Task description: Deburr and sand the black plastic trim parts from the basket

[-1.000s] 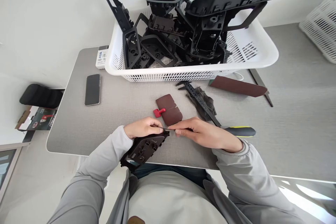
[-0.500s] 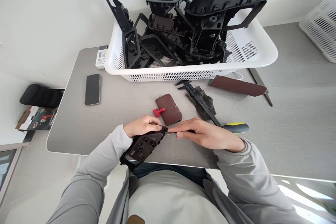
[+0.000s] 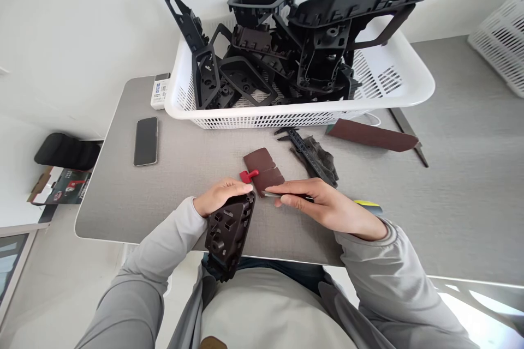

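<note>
My left hand (image 3: 221, 197) grips the upper end of a black plastic trim part (image 3: 230, 223), its ribbed, studded inner face towards me. This part hangs tilted over the table's front edge. In my right hand (image 3: 327, 208) is a slim file-like tool (image 3: 272, 194), its metal tip pointing left. A yellow and grey handle (image 3: 369, 206) shows beyond that hand, seemingly part of the same tool. The tip is just right of the trim part, apart from it. Behind my hands lie brown sandpaper (image 3: 268, 167) and a small red plastic piece (image 3: 248, 175) overlapping it.
A white basket (image 3: 298, 114) of black plastic parts (image 3: 323, 54) stands at the back. Calipers (image 3: 305, 150) lie on a dark cloth (image 3: 327, 161). Nearby are a sandpaper-wrapped block (image 3: 372, 135), a flat metal bar (image 3: 409, 133), a phone (image 3: 146, 141) and a small white box (image 3: 159, 94).
The trim part has turned more upright in my left hand, its lower end swinging right. The tool tip has moved up, away from the part, while its handle has dipped.
</note>
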`<state>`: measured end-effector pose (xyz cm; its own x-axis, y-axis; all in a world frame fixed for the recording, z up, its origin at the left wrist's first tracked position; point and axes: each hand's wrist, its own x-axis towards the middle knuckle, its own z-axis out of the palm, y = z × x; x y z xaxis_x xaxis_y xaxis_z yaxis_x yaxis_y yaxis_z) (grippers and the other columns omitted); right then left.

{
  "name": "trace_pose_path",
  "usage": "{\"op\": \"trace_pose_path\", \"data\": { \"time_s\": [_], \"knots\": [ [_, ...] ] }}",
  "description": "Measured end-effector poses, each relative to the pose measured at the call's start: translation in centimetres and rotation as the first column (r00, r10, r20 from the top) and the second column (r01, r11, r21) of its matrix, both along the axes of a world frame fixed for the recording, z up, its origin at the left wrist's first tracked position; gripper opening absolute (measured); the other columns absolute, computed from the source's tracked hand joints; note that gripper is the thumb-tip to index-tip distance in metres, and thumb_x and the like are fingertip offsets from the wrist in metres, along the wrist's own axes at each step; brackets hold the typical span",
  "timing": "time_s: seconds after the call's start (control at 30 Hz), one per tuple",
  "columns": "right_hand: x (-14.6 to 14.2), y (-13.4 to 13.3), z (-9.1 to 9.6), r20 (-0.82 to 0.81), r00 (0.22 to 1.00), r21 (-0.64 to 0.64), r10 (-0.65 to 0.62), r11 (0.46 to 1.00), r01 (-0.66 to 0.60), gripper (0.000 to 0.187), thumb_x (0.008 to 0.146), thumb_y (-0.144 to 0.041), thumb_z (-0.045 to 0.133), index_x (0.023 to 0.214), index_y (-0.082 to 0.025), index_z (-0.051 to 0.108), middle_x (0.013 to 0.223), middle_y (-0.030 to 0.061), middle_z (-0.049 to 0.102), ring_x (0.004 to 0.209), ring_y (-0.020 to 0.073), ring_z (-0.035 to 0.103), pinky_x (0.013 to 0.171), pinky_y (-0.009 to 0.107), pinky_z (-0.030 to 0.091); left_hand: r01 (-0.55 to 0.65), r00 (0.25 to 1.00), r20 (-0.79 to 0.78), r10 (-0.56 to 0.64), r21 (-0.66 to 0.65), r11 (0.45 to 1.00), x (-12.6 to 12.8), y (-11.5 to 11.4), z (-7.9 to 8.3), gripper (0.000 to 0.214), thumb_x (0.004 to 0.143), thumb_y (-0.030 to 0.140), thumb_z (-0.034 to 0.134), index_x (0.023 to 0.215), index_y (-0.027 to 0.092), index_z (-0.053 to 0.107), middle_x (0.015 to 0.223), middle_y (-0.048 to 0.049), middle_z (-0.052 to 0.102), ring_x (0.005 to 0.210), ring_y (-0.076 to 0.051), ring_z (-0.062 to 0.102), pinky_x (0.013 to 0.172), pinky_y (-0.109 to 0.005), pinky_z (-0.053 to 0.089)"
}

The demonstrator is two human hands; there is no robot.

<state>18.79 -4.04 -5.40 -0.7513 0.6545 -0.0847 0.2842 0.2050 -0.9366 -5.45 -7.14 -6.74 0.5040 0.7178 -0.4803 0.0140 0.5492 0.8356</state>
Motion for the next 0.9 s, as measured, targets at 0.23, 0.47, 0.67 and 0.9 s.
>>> {"op": "trace_pose_path", "data": {
  "time_s": [0.23, 0.47, 0.67, 0.9],
  "knots": [
    [-0.09, 0.04, 0.0, 0.025, 0.999, -0.001, -0.026, 1.0, 0.026, 0.038, 0.095, -0.041, 0.053, 0.121, -0.02, 0.072, 0.099, 0.0055, 0.079, 0.088, 0.0205, 0.073, 0.085, 0.034, 0.057, -0.002, 1.0, 0.017, 0.001, 0.024, 1.0, -0.3, -0.22, -0.23, 0.056, 0.073, 0.066, 0.062, 0.05, 0.019, 0.041, 0.048, 0.0046, 0.036, 0.044, -0.007, 0.029, 0.046, -0.025, 0.024],
    [-0.09, -0.02, -0.37, 0.013, 0.996, 0.061, -0.083, 0.995, 0.082, 0.035, 0.093, -0.041, 0.056, 0.118, -0.023, 0.073, 0.112, 0.0054, 0.077, 0.102, 0.0235, 0.072, 0.094, 0.037, 0.056, 0.007, 1.0, 0.013, -0.007, 0.026, 1.0, -0.39, -0.21, -0.31, 0.052, 0.072, 0.059, 0.062, 0.049, 0.02, 0.037, 0.047, 0.0046, 0.033, 0.045, -0.007, 0.026, 0.046, -0.026, 0.021],
    [-0.18, -0.02, -0.52, 0.011, 0.994, 0.045, -0.109, 0.993, 0.109, 0.036, 0.093, -0.042, 0.056, 0.118, -0.023, 0.073, 0.11, 0.0055, 0.078, 0.099, 0.0236, 0.073, 0.093, 0.037, 0.057, 0.042, 0.999, 0.004, -0.042, 0.079, 0.996, -0.6, -0.18, -0.63, 0.055, 0.071, 0.064, 0.06, 0.05, 0.02, 0.034, 0.049, 0.0039, 0.033, 0.046, -0.007, 0.027, 0.047, -0.026, 0.022],
    [-0.24, -0.01, -0.53, 0.014, 0.993, 0.063, -0.114, 0.992, 0.113, 0.034, 0.093, -0.039, 0.056, 0.118, -0.024, 0.073, 0.112, 0.0049, 0.077, 0.103, 0.0235, 0.072, 0.096, 0.038, 0.056, 0.027, 0.999, -0.029, -0.025, 0.086, 0.996, -0.61, 0.08, -0.26, 0.04, 0.067, 0.052, 0.056, 0.049, 0.02, 0.039, 0.048, 0.0017, 0.036, 0.046, -0.009, 0.031, 0.048, -0.027, 0.022]
  ]
}}
